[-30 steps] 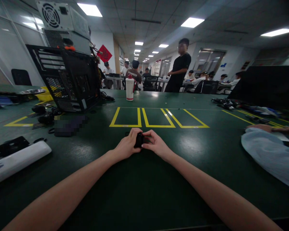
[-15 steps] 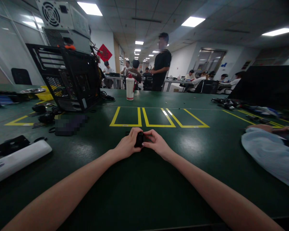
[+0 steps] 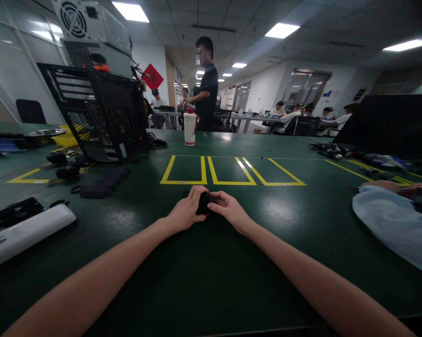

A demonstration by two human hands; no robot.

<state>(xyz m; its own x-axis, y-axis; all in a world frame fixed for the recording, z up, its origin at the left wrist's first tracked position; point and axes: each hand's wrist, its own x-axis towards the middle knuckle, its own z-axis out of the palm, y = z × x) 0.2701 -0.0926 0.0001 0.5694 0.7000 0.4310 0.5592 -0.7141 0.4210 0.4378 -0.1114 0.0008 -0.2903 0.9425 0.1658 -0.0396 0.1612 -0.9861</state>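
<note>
A small black object (image 3: 203, 204) sits low over the green tabletop, just in front of me, too dark to identify. My left hand (image 3: 189, 208) is closed around it from the left, fingers over the top and thumb at the near side. From the right, my right hand (image 3: 228, 211) meets the object with bent fingers and thumb, its fingertips on the right face. Another dark piece shows slightly behind my left fingers, mostly hidden.
Yellow tape outlines (image 3: 183, 182) lie beyond my hands. A white cup (image 3: 189, 128) stands farther back. An open computer case (image 3: 102, 112) is at left, with a white bar-shaped object (image 3: 32, 231) nearer. A co-worker's sleeve (image 3: 389, 220) rests at right; a person (image 3: 207, 89) stands behind the table.
My right fingertips have shifted slightly against the black object, the thumb a little higher. My left hand stays put. The standing person has moved left, behind the cup.
</note>
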